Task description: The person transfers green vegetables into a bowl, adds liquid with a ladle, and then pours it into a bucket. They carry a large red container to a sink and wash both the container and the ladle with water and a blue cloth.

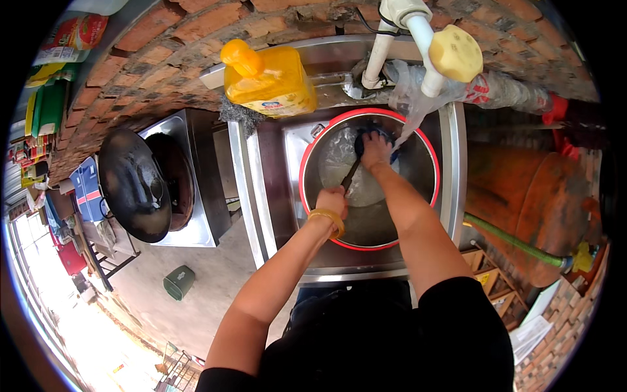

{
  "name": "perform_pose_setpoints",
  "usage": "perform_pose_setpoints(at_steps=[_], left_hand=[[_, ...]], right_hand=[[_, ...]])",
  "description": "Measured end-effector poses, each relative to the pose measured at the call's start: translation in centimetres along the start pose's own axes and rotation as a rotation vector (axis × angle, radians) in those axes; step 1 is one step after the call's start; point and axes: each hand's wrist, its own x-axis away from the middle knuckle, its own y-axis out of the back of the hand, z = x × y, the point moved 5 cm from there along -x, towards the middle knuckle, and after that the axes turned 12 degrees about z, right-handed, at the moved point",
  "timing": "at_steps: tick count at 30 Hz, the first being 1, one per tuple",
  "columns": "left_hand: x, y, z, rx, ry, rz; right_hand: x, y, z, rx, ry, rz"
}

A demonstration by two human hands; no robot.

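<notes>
A round metal basin with a red rim [301, 172] stands inside a stainless steel sink [284, 161], with cloudy water [338, 181] in its bottom. My left hand [332, 202], a yellowish bangle at its wrist, grips the dark handle [351, 175] of a long utensil slanting down into the basin. Over the utensil's dark blue round head [360, 143] lies my right hand [376, 149], fingers bent across it near the far wall. The palm side and most of the head are hidden. Water runs through a clear plastic sleeve [410, 117] from the tap, landing beside my right hand.
Behind the sink stand a yellow detergent bottle [274, 81], grey scouring wool [240, 114] and a white pipe tap [430, 83] with a yellow knob [455, 54]. A black wok [132, 186] leans on the stove at left. A green bin [179, 282] sits on the floor.
</notes>
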Motion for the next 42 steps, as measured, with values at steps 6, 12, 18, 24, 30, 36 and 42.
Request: perform_pose_setpoints(at_steps=[6, 12, 18, 24, 30, 36, 42], left_hand=[[-3.2, -0.7, 1.8, -0.179, -0.167, -0.052], [-4.9, 2.0, 1.5, -0.341, -0.218, -0.111], [-2.2, -0.4, 0.4, -0.380, -0.121, -0.153], [0.6, -1.7, -1.1, -0.007, 0.055, 0.057], [0.3, -1.7, -1.3, -0.266, 0.003, 0.205], [0.9, -3.1, -0.8, -0.399, -0.031, 0.132], [0.8, -2.8, -1.9, -0.201, 0.047, 0.158]], right_hand=[[-0.5, -5.1, -2.6, -0.873, -0.056, 0.131], [9.1, 2.8, 5.2, -0.547, 0.183, 0.093], [3.1, -0.9, -2.4, -0.629, -0.227, -0.029], [5.1, 0.4, -2.8, -1.060, -0.057, -0.031], [12.1, 9.3, 3.9, -0.682, 0.051, 0.126], [6.6, 7.1, 0.4, -0.483, -0.064, -0.125], [12.3, 8.5, 3.3, -0.486, 0.295, -0.159]])
